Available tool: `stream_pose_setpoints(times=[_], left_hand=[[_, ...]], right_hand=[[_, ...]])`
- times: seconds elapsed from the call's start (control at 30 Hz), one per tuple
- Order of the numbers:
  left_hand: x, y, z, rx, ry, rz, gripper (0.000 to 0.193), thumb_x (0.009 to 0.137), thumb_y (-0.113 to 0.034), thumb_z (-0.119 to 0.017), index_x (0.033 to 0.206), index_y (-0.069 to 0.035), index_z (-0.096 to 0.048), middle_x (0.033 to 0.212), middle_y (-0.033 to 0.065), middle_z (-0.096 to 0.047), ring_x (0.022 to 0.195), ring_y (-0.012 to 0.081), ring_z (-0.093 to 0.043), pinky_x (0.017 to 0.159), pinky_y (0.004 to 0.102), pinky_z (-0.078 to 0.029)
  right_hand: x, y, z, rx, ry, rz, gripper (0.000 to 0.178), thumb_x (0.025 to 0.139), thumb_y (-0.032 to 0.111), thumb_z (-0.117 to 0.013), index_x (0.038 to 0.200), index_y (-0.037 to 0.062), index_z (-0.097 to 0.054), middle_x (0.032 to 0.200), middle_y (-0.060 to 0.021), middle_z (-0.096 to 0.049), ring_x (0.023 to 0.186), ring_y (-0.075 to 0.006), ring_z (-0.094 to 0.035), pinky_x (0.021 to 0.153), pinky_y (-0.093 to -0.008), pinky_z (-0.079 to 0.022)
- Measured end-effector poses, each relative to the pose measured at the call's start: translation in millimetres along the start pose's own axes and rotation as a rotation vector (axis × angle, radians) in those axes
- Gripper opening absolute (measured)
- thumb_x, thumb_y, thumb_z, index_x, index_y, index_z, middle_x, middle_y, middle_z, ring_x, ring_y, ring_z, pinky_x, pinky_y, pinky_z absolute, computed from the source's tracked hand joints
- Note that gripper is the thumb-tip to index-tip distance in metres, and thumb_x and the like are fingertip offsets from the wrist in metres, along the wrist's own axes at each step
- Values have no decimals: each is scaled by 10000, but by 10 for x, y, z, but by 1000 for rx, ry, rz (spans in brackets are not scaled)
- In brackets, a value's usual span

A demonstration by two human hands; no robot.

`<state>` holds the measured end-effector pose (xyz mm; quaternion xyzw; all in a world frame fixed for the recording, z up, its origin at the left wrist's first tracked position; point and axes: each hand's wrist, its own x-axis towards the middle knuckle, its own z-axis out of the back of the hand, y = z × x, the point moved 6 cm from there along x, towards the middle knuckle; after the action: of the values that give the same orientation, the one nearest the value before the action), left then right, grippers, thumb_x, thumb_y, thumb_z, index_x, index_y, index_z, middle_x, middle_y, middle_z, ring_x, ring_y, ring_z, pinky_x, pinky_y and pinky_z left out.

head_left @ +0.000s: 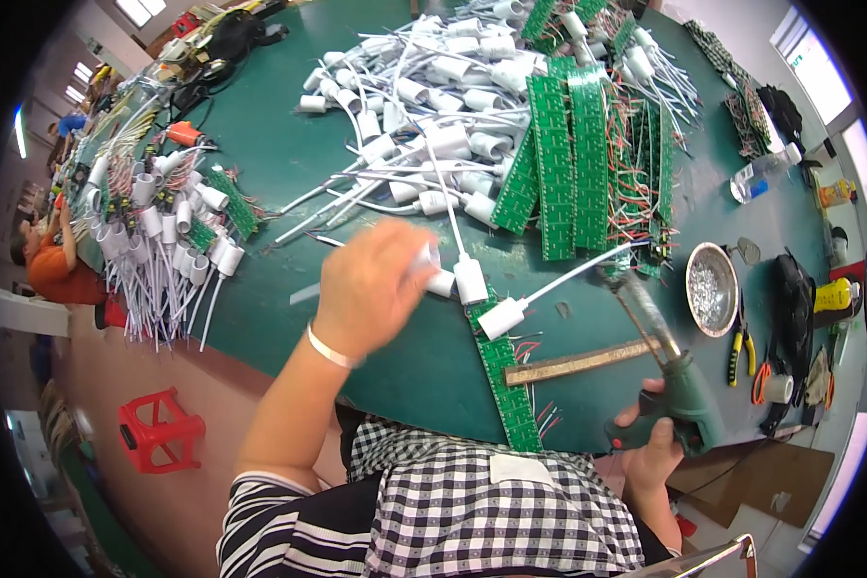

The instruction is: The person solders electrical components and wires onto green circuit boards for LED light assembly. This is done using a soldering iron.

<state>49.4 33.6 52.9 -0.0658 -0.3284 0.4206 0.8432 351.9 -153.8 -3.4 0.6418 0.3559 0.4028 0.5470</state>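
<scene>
My left hand (371, 279), smeared a little by motion, is raised over the green table with its fingers closed round a white tubular housing (428, 256). Just right of it, a white housing (470, 280) with a cable lies at the top of a narrow green circuit board strip (507, 380). A second white housing (501, 318) rests beside it, its cable running up to the right. My right hand (653, 433) grips the handle of a green soldering gun (694, 400). The gun's long metal nozzle points up and left, its tip near the cable's end.
A wooden stick (588, 363) lies against the board strip. Beyond are heaped white housings (453, 96) and stacked green boards (554, 164). A metal bowl (730, 318), pliers (735, 356) and a bottle (756, 178) stand right. More wired housings (154, 222) hang over the left edge; a person (58, 270) sits beyond.
</scene>
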Motion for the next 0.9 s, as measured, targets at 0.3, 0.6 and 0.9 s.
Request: stream_pose_setpoints(times=[0.3, 0.6, 0.9], left_hand=[[-702, -315, -472, -164, 236, 299, 80, 797, -162, -670, 851, -110, -642, 796, 23, -571, 748, 227, -537, 749, 369, -292], [-714, -330, -515, -133, 207, 332, 50, 752, -169, -681, 741, -146, -638, 724, 0, -519, 700, 203, -535, 733, 392, -259], [-736, -343, -602, -154, 213, 371, 44, 694, -156, -670, 694, -157, -627, 710, -24, -518, 787, 201, -482, 773, 397, -261]], right_hand=[[-270, -193, -64, -205, 411, -301, 410, 897, 173, -611, 1219, -19, -444, 857, -74, -660, 756, -172, -645, 856, -349, -467], [-412, -197, -55, -587, 553, -186, 459, 767, 147, -742, 1166, -4, -572, 1051, -122, -645, 995, -287, -615, 877, -394, -482], [-335, -22, -218, -628, 701, 135, 652, 702, 93, -801, 1245, -24, -461, 1095, -145, -639, 958, -262, -648, 856, -358, -507]])
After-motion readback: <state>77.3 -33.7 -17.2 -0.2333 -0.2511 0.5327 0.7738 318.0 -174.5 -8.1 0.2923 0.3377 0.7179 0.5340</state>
